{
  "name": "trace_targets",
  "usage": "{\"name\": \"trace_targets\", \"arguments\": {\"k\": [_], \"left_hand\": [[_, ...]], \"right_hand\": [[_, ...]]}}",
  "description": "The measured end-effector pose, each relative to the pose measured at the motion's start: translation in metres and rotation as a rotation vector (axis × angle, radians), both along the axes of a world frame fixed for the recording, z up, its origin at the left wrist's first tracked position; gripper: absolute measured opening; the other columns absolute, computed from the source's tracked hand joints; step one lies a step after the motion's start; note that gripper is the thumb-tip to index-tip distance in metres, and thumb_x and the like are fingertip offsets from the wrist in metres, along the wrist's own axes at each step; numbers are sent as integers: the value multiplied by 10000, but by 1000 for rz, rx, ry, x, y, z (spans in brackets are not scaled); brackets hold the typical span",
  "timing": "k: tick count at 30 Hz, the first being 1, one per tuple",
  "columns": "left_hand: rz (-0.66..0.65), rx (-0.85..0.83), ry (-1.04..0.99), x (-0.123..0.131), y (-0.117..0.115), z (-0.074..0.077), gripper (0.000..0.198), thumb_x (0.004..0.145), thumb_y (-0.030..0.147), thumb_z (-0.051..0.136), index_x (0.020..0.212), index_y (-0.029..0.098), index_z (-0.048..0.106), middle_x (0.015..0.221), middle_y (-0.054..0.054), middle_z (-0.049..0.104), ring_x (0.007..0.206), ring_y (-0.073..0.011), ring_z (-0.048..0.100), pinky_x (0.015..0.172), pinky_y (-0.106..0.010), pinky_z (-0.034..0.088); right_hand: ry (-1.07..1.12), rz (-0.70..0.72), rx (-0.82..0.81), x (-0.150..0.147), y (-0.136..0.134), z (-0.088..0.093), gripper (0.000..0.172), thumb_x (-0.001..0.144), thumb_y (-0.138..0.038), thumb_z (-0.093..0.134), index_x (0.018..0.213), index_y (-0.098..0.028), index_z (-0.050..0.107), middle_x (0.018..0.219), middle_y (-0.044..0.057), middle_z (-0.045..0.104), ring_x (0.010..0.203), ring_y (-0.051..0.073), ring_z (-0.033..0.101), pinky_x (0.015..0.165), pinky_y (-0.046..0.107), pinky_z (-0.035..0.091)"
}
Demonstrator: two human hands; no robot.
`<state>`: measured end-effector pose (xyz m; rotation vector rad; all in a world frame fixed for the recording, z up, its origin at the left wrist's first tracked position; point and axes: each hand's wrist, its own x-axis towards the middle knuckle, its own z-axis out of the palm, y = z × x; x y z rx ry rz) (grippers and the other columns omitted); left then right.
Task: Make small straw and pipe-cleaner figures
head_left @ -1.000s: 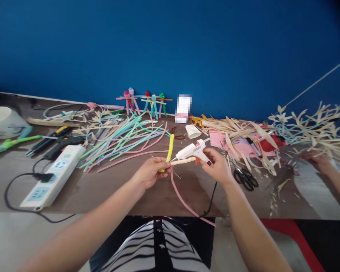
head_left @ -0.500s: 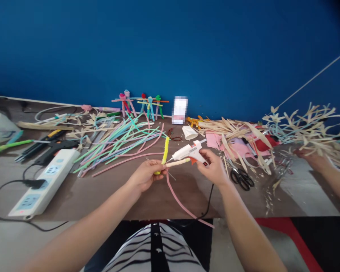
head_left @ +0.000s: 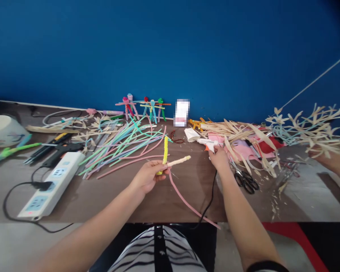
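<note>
My left hand is closed in a pinch over the table. Between its fingers are a bright yellow pipe cleaner, standing up, and a cream pipe cleaner pointing right. A long pink pipe cleaner trails from the same grip toward the table's front edge. Farther right, my right hand is closed around the handle of a white hot glue gun with an orange trigger. The gun's tip lies near a white paper cup. The fingers partly hide the handle.
Loose pastel pipe cleaners lie behind my left hand, and small pipe-cleaner figures lean on the wall. At left is a power strip. Black scissors and dried leaf strips lie right, near another person's hand.
My right hand has carried the glue gun away from the pipe cleaners, to the right and back toward the cup. My left hand keeps its grip on them.
</note>
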<state>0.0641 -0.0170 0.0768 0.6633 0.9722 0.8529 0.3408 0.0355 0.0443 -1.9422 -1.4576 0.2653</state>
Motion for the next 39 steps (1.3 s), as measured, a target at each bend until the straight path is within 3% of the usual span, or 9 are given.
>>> {"name": "trace_targets", "arguments": {"k": [3, 5, 8, 10, 14, 20, 31, 39], "left_hand": [[3, 36, -12, 2, 0, 2, 104, 614, 178, 656, 669, 95, 623, 615, -21, 576, 536, -56, 537, 449, -114, 455], [6, 41, -14, 2, -1, 1, 122, 603, 183, 666, 674, 95, 619, 618, -21, 573, 541, -61, 539, 445, -118, 453], [11, 22, -13, 2, -1, 0, 150, 585, 183, 678, 684, 93, 611, 606, -17, 566, 522, -57, 528, 432, -120, 441], [4, 14, -7, 4, -2, 0, 161, 576, 183, 682, 683, 92, 604, 577, -9, 558, 494, -50, 512, 425, -122, 433], [-6, 22, 19, 8, -4, 2, 186, 554, 196, 693, 663, 91, 585, 547, 2, 549, 474, -49, 500, 413, -127, 421], [11, 45, 35, 10, -4, 3, 226, 555, 210, 696, 687, 106, 545, 554, 9, 553, 481, -55, 514, 417, -134, 418], [12, 63, 37, 6, -3, 5, 261, 536, 182, 701, 689, 130, 496, 550, 18, 571, 475, -69, 532, 428, -157, 421], [-3, 69, 39, 4, -1, 4, 261, 537, 174, 702, 697, 131, 500, 552, 19, 572, 481, -69, 533, 435, -154, 417]], "right_hand": [[-52, 43, 103, -22, -6, 19, 290, 666, -247, 535, 916, -104, 575, 970, 159, 547, 882, 236, 509, 795, 376, 375], [64, 277, 59, -43, -19, 29, 261, 679, -243, 536, 912, -134, 581, 911, 108, 564, 796, 194, 530, 763, 350, 399], [431, 758, -183, -73, -41, 35, 268, 678, -237, 562, 935, -161, 570, 825, 43, 584, 722, 149, 543, 666, 285, 437], [608, 858, -228, -88, -51, 35, 324, 664, -229, 594, 980, -170, 547, 824, 26, 580, 734, 137, 541, 665, 266, 434], [765, 811, -227, -105, -55, 33, 257, 667, -256, 606, 900, -157, 566, 764, 20, 585, 673, 118, 530, 617, 241, 421], [715, 705, -190, -117, -49, 33, 131, 661, -240, 589, 750, -146, 577, 663, 2, 569, 598, 105, 501, 567, 227, 400], [856, 730, -279, -122, -46, 41, 100, 628, -179, 573, 717, -134, 587, 622, -17, 552, 559, 82, 465, 540, 207, 356], [993, 695, -346, -127, -46, 38, 72, 588, -165, 559, 656, -143, 564, 547, -47, 493, 435, 43, 336, 402, 178, 227]]}}
